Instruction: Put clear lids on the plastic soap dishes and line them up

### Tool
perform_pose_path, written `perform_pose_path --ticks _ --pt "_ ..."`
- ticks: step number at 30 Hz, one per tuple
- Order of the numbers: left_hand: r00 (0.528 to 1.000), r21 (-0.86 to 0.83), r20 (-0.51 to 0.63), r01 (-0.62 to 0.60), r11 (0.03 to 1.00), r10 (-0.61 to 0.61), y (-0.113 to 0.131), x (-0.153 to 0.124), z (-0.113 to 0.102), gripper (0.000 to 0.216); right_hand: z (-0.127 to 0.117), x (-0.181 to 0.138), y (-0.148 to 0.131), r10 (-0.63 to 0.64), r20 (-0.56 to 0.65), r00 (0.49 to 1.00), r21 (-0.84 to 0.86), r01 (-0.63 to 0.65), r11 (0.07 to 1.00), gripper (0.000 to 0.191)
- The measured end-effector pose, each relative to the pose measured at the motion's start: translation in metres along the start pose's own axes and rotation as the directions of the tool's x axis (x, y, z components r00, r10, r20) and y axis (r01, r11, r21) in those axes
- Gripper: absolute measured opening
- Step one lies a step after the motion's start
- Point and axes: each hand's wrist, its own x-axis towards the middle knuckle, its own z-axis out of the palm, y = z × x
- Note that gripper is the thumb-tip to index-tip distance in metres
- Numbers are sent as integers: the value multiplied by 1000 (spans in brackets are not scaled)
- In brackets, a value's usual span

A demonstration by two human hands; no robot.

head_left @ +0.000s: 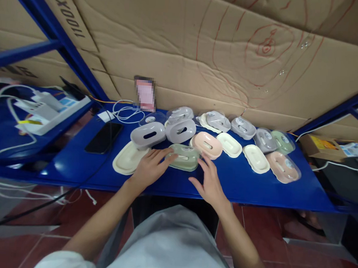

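A green soap box [184, 162] with a clear lid lies close in front of me, slightly behind the desk's front edge. My left hand [151, 165] grips its left end, thumb at the front and fingers over the back. At the right end, the fingertips of my right hand [209, 180] touch the box, with the thumb spread away from them. A cream tray [125, 159] lies partly beneath my left hand. Directly behind the green box are a peach soap box part [213, 143] and two grey slotted parts, one [142, 135] left of the other [179, 135].
Cream inserts [256, 159] and lidded boxes in grey [243, 128], peach [282, 167] and green [281, 142] spread rightward. A black phone [103, 137] lies left on the blue desk [224, 186]. A blurred screen [146, 94] leans on the cardboard wall [172, 48]. A power strip [54, 117] stands far left.
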Motion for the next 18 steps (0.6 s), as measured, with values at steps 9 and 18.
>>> perform_pose_path --ticks 9,18 --pt "972 -262 106 233 937 -211 5 -14 4 36 4 2 2 24 57 998 -86 -19 996 55" --pt "933 -451 192 359 817 -304 13 -15 5 42 7 0 5 35 55 998 -94 -30 995 66"
